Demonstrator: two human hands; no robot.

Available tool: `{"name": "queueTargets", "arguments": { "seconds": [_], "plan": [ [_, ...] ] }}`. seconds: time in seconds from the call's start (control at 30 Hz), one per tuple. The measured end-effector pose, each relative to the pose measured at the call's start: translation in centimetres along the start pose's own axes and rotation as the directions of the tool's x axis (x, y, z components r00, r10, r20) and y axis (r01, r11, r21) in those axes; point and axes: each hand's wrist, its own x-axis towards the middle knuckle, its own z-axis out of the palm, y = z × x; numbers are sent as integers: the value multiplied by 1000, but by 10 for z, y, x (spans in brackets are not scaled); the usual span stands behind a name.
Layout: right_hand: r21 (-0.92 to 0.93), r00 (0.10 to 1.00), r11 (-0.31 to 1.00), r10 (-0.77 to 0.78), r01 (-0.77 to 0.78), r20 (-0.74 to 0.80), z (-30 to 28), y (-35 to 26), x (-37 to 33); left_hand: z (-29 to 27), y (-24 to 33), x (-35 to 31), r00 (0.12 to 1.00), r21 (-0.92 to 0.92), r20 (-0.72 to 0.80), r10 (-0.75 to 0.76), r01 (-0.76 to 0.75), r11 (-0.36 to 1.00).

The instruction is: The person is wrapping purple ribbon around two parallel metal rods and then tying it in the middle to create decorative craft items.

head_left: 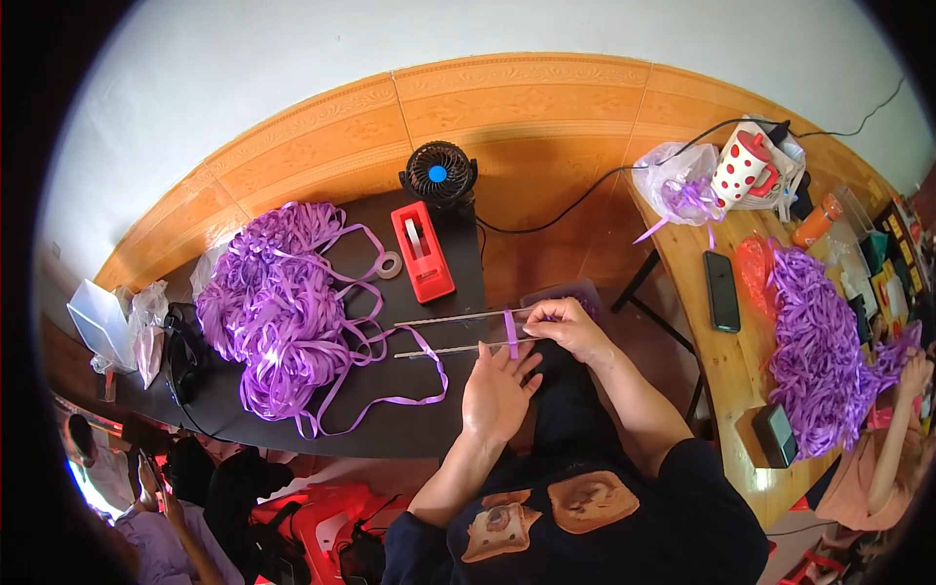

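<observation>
Two thin, light rods, the upper rod (453,319) and the lower rod (439,351), stick out side by side over the table's edge in front of me. A short band of purple ribbon (511,334) lies across both. My left hand (497,398) is open, palm turned up and fingers apart, with its fingertips close under the lower rod and the band. Thumb and fingers of my right hand (573,331) are pinched together at the rods' right end; what they grip is hidden. A loose ribbon strand (409,401) runs from the big purple ribbon pile (283,312) toward the rods.
Behind the dark table (390,444) edge stand a small black fan (439,174) and a red tape dispenser (422,253); a tape roll (389,265) lies beside it. On the wooden table (717,390) are a phone (721,292) and another ribbon heap (814,351), where another person's hand (915,375) works.
</observation>
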Motion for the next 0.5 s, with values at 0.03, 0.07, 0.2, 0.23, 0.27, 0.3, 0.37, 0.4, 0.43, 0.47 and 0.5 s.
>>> {"name": "queueTargets", "arguments": {
  "seconds": [0.03, 0.07, 0.2, 0.23, 0.27, 0.3, 0.37, 0.4, 0.43, 0.47, 0.5],
  "plan": [
    [87, 1000, 996, 29, -29, 3, -1, 1, 0, 0, 0, 0, 1000, -1, 0, -1, 1, 1000],
    [87, 1000, 996, 31, -31, 6, -1, 2, 0, 0, 0, 0, 1000, -2, -2, 0, 0, 1000],
    [130, 999, 991, 36, -31, -36, 2, 4, -2, -1, -1, 0, 1000, 0, -3, 1, -1, 1000],
    [124, 996, 992, 31, -21, -78, 4, 6, -4, -1, 0, 1, 1000, 5, -4, 3, -3, 1000],
    [124, 996, 992, 33, -23, -78, 4, 10, -5, 0, 0, 1, 1000, 4, -5, 1, -1, 1000],
    [135, 992, 990, 48, -32, -114, 4, 15, -6, 1, 0, 0, 1000, 5, -8, 2, -2, 1000],
    [146, 987, 988, 66, -44, -149, 4, 17, -7, 2, 0, 0, 1000, 4, -13, 1, -1, 1000],
    [265, 978, 957, 156, -115, -139, 4, 16, -7, 1, 0, 0, 1000, -7, -10, 4, -4, 1000],
    [379, 962, 907, 244, -183, -119, 4, 14, -8, 1, 0, -1, 1000, -18, -7, 6, -6, 1000],
    [378, 962, 907, 245, -185, -118, 6, 10, -8, 0, 0, 0, 1000, -19, -8, 6, -6, 1000],
    [437, 943, 865, 319, -247, -98, 9, 4, -9, 0, 0, 0, 1000, -26, -10, 6, -6, 1000]
  ]
}}
